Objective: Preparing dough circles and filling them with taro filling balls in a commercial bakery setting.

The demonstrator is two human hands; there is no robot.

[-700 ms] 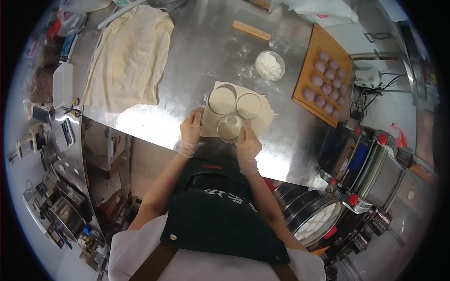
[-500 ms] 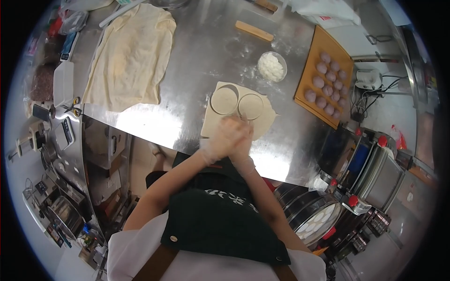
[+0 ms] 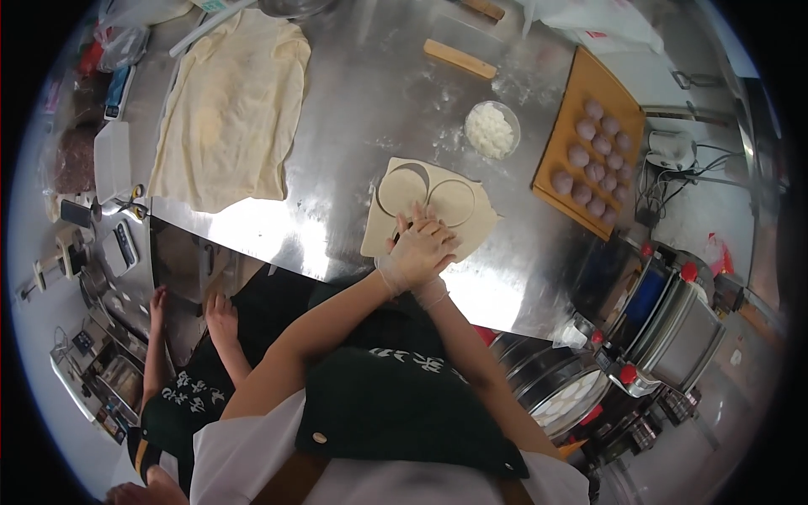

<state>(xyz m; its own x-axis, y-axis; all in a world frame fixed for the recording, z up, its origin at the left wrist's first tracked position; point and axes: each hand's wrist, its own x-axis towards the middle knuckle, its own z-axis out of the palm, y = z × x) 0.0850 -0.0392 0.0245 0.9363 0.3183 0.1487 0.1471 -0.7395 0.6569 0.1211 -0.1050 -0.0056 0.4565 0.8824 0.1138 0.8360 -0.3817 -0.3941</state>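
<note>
Across a brushed stainless-steel table (image 3: 353, 109), a large, wrinkled, cream-coloured sheet (image 3: 231, 109) lies at left, opposite a flat orange-brown tray (image 3: 581, 80) bearing rows of balls. Between them, near the front edge, lies an irregular, flattened sheet of pale dough (image 3: 383, 234). Over it, a worker's left hand (image 3: 423, 255), in a thin clear glove, spreads its fingers atop the right hand (image 3: 435, 273), whose grip cannot be told. Beyond sits a clear round bowl (image 3: 516, 135) of white powder; two circular outlines (image 3: 402, 192) mark the dough. The small round balls (image 3: 578, 156) are purplish.
</note>
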